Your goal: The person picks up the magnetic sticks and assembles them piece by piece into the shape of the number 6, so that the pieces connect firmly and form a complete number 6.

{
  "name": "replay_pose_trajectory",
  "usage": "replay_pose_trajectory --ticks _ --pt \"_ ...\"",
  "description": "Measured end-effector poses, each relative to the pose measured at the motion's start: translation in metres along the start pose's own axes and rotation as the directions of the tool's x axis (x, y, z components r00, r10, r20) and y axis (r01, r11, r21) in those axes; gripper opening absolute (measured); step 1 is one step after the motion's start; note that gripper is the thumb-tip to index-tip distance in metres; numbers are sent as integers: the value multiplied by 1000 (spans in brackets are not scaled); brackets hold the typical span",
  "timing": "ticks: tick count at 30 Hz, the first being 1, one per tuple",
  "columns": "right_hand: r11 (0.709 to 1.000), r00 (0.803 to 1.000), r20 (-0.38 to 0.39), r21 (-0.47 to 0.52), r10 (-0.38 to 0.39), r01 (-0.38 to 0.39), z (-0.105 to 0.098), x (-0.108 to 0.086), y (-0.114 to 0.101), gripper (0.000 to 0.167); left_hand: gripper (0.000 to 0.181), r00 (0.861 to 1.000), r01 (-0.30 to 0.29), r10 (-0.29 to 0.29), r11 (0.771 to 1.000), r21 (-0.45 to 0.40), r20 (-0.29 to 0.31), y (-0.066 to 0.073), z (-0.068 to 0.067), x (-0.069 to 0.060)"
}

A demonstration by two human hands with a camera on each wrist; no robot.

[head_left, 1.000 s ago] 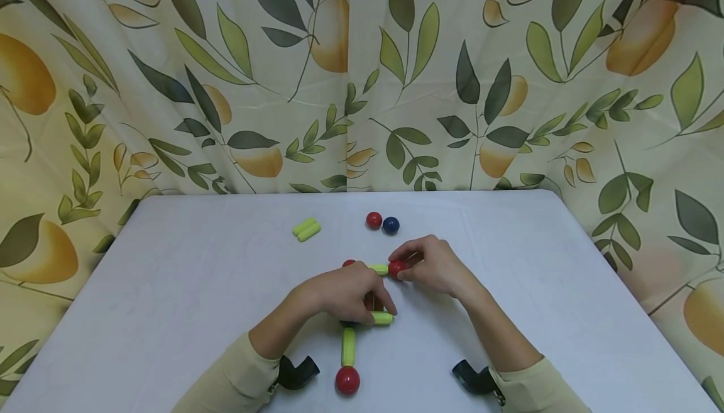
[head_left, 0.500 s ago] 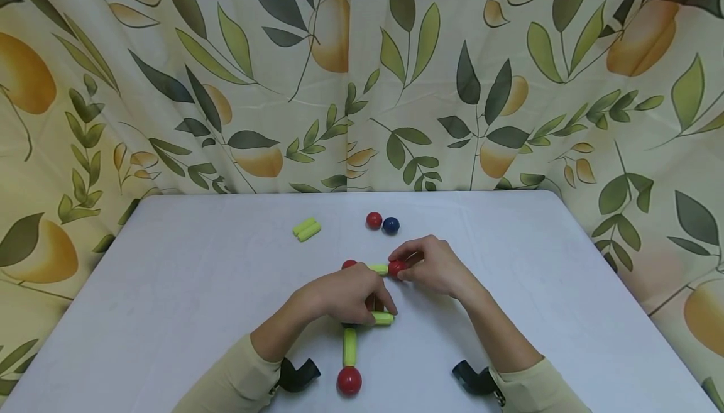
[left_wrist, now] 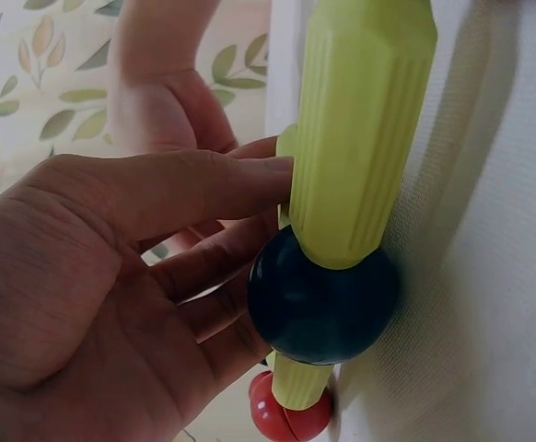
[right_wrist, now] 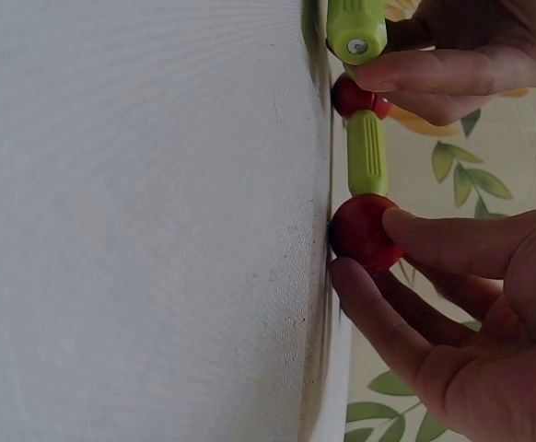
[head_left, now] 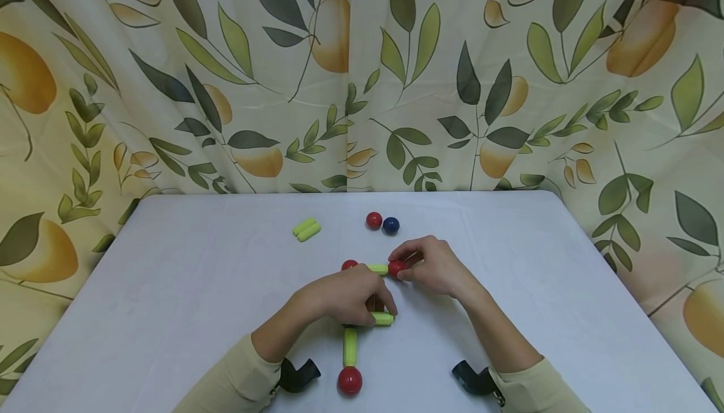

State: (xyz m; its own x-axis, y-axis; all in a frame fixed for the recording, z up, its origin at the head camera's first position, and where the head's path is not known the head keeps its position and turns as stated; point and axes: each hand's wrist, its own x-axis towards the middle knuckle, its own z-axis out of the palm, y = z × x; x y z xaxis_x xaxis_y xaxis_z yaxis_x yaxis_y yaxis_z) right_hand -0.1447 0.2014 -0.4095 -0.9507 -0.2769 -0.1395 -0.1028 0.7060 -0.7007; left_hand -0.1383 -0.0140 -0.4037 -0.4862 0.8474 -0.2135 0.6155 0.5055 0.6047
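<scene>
My left hand (head_left: 351, 293) pinches a light-green rod (head_left: 383, 319) that runs right from a dark blue ball (left_wrist: 323, 299), which the hand mostly hides in the head view. Toward the near edge, another green rod (head_left: 350, 347) joins the blue ball to a red ball (head_left: 349, 381). Beyond the left hand, a red ball (head_left: 349, 264) and a green rod (head_left: 378, 269) lead to a second red ball (head_left: 396, 268). Thumb and fingers of my right hand (head_left: 432, 265) grip that second ball. A round metal spot shows on the free end of the left-held rod (right_wrist: 357, 37).
Two loose green rods (head_left: 307, 229) lie side by side at the far left of the white table (head_left: 198, 262). A loose red ball (head_left: 374, 220) and a blue ball (head_left: 391, 225) sit together at the back. A leaf-patterned curtain (head_left: 396, 86) hangs behind.
Both hands hold nearly the same places. The near red ball and its rod have shifted very slightly to the right, along with the left forearm.
</scene>
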Motion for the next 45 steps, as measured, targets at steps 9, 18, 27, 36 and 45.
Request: replay_pose_trajectory --ticks 9,18,27,36,45 --pt "1000 1000 2 -3 13 -13 -1 0 -1 23 28 1000 -7 7 1000 2 6 -1 0 0" --pt "1000 1000 12 7 10 -10 0 1 0 23 27 1000 -1 1 1000 12 11 -1 0 0" --pt "1000 1000 13 10 6 -6 0 1 -1 23 26 1000 6 -6 1000 4 8 1 -1 -1" --pt "1000 1000 12 12 -2 2 0 1 1 23 28 1000 4 -3 993 -117 11 -4 -10 -5" --pt "1000 1000 8 1 24 -24 1 0 -2 22 27 966 35 -104 959 -282 -235 -47 -37 -18"
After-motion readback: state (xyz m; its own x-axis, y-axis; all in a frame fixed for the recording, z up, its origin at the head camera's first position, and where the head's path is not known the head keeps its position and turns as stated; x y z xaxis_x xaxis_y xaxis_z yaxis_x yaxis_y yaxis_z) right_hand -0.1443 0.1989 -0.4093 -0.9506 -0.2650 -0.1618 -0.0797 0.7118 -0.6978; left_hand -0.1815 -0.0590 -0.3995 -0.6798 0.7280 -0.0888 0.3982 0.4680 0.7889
